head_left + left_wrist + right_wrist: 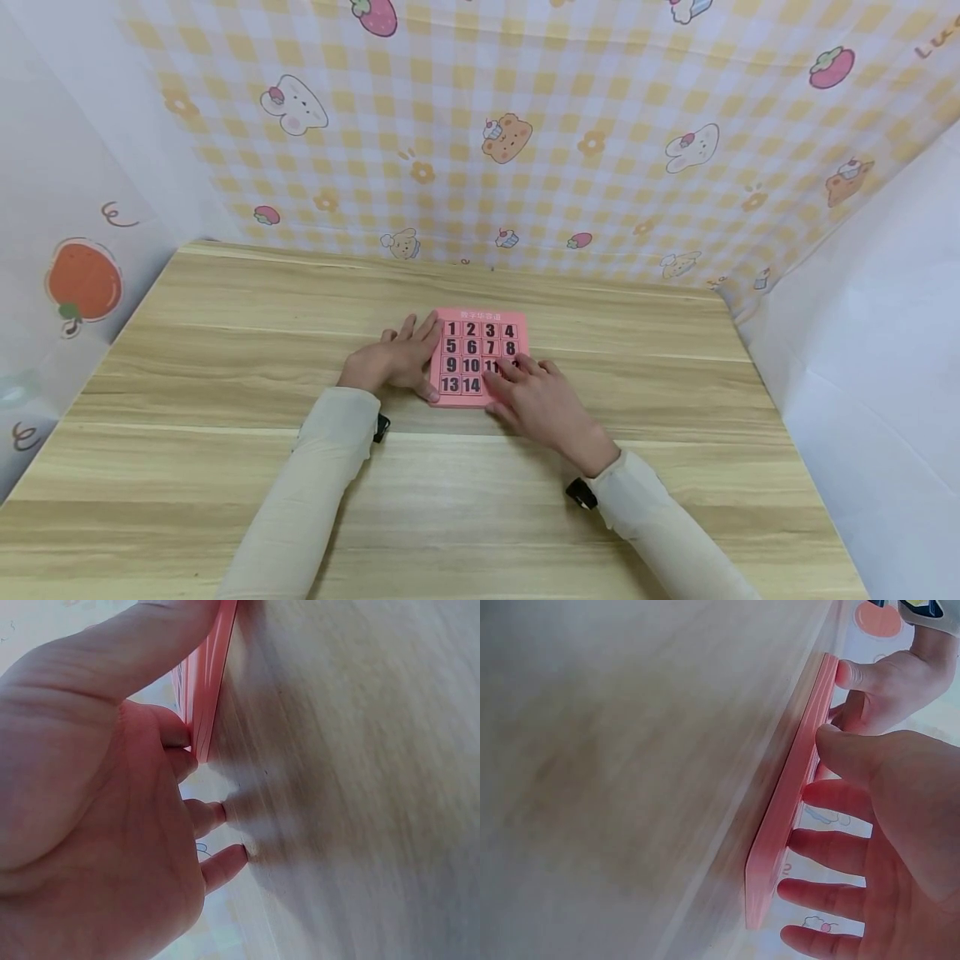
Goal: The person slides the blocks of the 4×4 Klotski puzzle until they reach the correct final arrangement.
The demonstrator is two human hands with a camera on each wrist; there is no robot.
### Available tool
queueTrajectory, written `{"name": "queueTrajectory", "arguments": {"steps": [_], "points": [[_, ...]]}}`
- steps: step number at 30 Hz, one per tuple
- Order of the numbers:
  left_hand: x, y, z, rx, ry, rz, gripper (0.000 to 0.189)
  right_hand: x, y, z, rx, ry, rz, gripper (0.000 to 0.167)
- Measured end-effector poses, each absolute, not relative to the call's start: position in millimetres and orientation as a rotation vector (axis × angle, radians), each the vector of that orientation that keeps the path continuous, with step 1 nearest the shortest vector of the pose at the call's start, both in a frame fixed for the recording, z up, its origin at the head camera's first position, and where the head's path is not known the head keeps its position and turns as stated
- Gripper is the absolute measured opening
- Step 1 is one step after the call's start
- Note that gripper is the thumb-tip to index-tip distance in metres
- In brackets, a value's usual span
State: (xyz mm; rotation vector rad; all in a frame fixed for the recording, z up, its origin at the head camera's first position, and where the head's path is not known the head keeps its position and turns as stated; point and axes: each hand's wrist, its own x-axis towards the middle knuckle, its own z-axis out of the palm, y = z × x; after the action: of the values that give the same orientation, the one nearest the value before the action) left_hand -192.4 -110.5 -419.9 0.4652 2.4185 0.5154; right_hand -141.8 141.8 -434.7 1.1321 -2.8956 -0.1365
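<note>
A pink number sliding puzzle [480,317] lies flat on the table, its black numerals facing up. Tiles 1 to 10 read in order, with 13 and 14 in the bottom row. My left hand [397,358] holds the puzzle's left side, thumb at the near corner and forefinger at the far one. In the left wrist view, other fingertips [235,859] touch the table. My right hand [543,404] lies over the lower right of the puzzle, fingers extended and fingertips on or just above the tiles. It hides the bottom-right tiles and partly covers 11 and 12.
The wood-grain table [247,350] extends around the puzzle on all sides. A yellow checked cloth [555,192] with cartoon prints hangs behind it. Pale sheets stand at the left [45,167] and right [877,333]. A dark device [582,493] sits at the right wrist.
</note>
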Motion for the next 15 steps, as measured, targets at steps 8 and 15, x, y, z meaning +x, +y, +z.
{"name": "queueTrajectory", "arguments": {"steps": [8, 15], "points": [[-193, -110, -421, 0.47, 2.415, 0.51, 0.122, -144, 144, -435, 1.13, -2.916, -0.137, 0.05], [-193, -111, -421, 0.457, 2.408, 0.532, 0.121, -140, 156, -428, 1.088, -2.944, -0.124, 0.05]]}}
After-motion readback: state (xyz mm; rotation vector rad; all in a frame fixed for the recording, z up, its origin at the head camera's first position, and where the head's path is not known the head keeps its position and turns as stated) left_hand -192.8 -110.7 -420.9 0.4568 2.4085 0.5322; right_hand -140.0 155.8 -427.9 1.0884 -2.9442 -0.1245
